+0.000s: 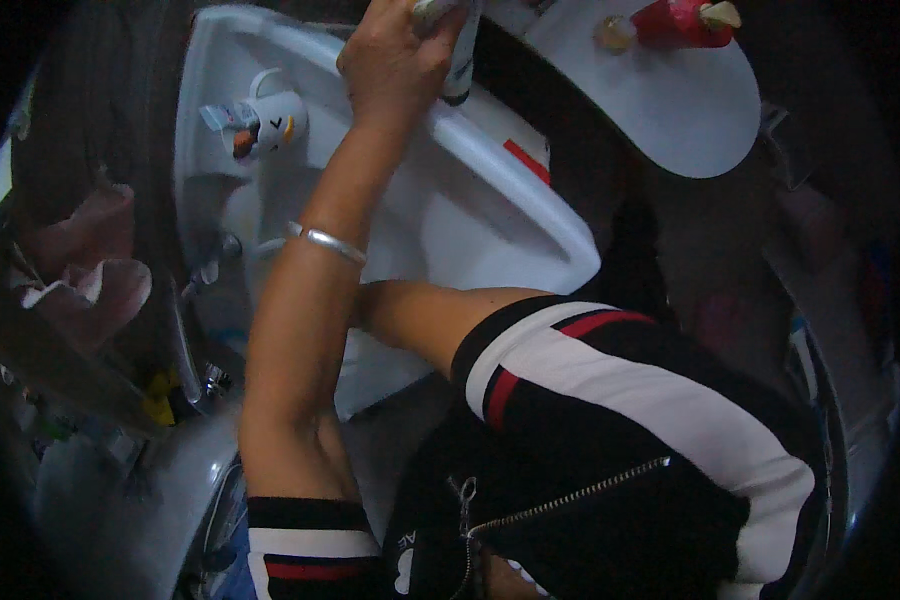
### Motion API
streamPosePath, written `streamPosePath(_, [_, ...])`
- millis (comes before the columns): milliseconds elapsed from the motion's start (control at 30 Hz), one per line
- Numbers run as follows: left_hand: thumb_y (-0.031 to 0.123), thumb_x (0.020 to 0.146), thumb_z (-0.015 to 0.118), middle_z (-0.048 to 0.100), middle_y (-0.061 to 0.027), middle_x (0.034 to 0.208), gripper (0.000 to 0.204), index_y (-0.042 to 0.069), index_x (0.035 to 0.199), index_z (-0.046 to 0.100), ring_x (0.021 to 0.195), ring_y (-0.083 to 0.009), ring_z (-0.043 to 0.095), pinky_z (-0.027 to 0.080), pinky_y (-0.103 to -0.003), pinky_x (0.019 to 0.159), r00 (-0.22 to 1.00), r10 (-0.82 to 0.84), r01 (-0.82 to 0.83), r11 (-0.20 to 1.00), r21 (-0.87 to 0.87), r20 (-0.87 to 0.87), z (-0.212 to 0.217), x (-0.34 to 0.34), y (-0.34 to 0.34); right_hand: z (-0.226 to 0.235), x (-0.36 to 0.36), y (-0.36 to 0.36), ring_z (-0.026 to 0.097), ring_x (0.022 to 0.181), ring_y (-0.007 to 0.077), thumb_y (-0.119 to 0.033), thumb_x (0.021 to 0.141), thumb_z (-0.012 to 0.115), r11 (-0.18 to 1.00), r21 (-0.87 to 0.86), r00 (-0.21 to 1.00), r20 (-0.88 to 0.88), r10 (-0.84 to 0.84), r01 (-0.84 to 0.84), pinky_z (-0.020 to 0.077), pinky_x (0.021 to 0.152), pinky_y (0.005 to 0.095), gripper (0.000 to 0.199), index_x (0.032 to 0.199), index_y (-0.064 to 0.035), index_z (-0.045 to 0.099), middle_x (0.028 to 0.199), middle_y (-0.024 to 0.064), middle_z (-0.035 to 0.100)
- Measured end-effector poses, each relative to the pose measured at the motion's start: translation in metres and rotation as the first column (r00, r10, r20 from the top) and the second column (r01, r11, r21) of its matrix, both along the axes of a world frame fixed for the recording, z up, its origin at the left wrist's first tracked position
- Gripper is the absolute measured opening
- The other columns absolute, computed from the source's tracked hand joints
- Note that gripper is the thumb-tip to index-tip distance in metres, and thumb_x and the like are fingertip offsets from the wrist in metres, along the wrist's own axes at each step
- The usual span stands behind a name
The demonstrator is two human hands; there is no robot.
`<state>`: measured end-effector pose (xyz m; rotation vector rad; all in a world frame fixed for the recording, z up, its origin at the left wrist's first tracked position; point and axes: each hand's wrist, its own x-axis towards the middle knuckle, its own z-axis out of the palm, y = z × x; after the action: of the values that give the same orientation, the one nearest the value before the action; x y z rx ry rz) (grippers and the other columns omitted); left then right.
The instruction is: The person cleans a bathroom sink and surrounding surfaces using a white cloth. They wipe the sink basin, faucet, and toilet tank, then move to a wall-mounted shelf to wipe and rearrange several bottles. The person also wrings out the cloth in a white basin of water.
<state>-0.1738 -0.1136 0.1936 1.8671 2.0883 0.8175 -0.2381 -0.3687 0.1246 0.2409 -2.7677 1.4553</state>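
Note:
Raised over the far rim of a white sink (505, 212), my left hand (395, 65) is closed around a pale, slim, bottle-like container (461, 62) with a dark lower end. The top of the container runs out of the picture. A silver bangle (327, 243) circles my left forearm. My right arm (420, 318) reaches leftward over the sink and passes behind the left forearm, which hides the right hand. On the sink's left ledge stands a white mug (282, 120) with a simple drawn face, holding a small tube (215, 118).
A chrome faucet (228, 246) sits at the sink's left side. At the upper right, a round white surface (705, 125) carries a red container (678, 24). Pink cloth (90, 285) hangs at the left. A yellow item (159, 398) lies lower left.

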Motion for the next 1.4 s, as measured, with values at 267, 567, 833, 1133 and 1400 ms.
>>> streamPosePath(267, [0.024, 0.076, 0.066, 0.060, -0.0042, 0.096, 0.026, 0.009, 0.096, 0.062, 0.083, -0.0220, 0.061, 0.046, -0.030, 0.072, 0.996, 0.083, -0.083, 0.995, -0.047, -0.015, -0.017, -0.001, 0.006, 0.031, 0.036, 0.071, 0.061, 0.073, 0.0259, -0.017, 0.072, 0.063, 0.989, -0.117, 0.992, 0.080, 0.097, -0.087, 0.0504, 0.063, 0.0341, 0.029, 0.094, 0.0018, 0.056, 0.085, 0.0159, 0.061])
streamPosePath(567, [0.024, 0.073, 0.065, 0.058, -0.0057, 0.106, 0.022, 0.013, 0.092, 0.063, 0.085, -0.0288, 0.059, 0.047, -0.037, 0.072, 0.993, 0.113, -0.113, 0.994, 0.005, 0.031, -0.020, -0.006, 0.010, 0.066, 0.170, 0.220, 0.060, 0.071, 0.0244, -0.015, 0.076, 0.059, 0.295, -0.782, 0.785, 0.604, 0.138, 0.549, 0.0508, 0.062, 0.0349, 0.031, 0.103, -0.0017, 0.052, 0.079, 0.0137, 0.059])
streamPosePath(833, [0.022, 0.074, 0.063, 0.057, -0.0059, 0.106, 0.024, 0.013, 0.096, 0.063, 0.088, -0.0269, 0.059, 0.047, -0.034, 0.073, 0.987, 0.159, -0.158, 0.984, -0.077, 0.011, -0.005, -0.001, 0.009, 0.072, 0.211, 0.337, 0.059, 0.061, 0.0179, -0.005, 0.072, 0.061, 0.051, -0.795, 0.700, 0.500, -0.510, 0.605, 0.0490, 0.051, 0.0309, 0.026, 0.095, -0.0021, 0.050, 0.080, 0.0112, 0.058])
streamPosePath(1133, [0.019, 0.073, 0.061, 0.058, -0.0064, 0.104, 0.021, 0.014, 0.094, 0.063, 0.087, -0.0285, 0.058, 0.047, -0.035, 0.074, 0.983, 0.184, -0.184, 0.983, 0.007, 0.004, -0.009, -0.003, 0.014, 0.006, 0.149, 0.398, 0.045, 0.042, 0.0142, -0.026, 0.082, 0.053, -0.210, -0.628, 0.416, 0.693, -0.589, 0.750, 0.0352, 0.037, 0.0290, 0.025, 0.074, -0.0030, 0.057, 0.057, 0.0041, 0.052])
streamPosePath(1400, [0.016, 0.073, 0.063, 0.058, -0.0068, 0.102, 0.021, 0.010, 0.093, 0.062, 0.087, -0.0272, 0.059, 0.047, -0.034, 0.073, 0.979, 0.204, -0.203, 0.979, -0.018, 0.018, -0.013, -0.004, 0.015, -0.122, 0.109, 0.386, 0.060, 0.067, 0.0238, -0.021, 0.063, 0.064, 0.569, 0.418, 0.535, 0.208, -0.819, 0.709, 0.0471, 0.060, 0.0342, 0.012, 0.065, -0.0094, 0.061, 0.071, 0.0114, 0.062])
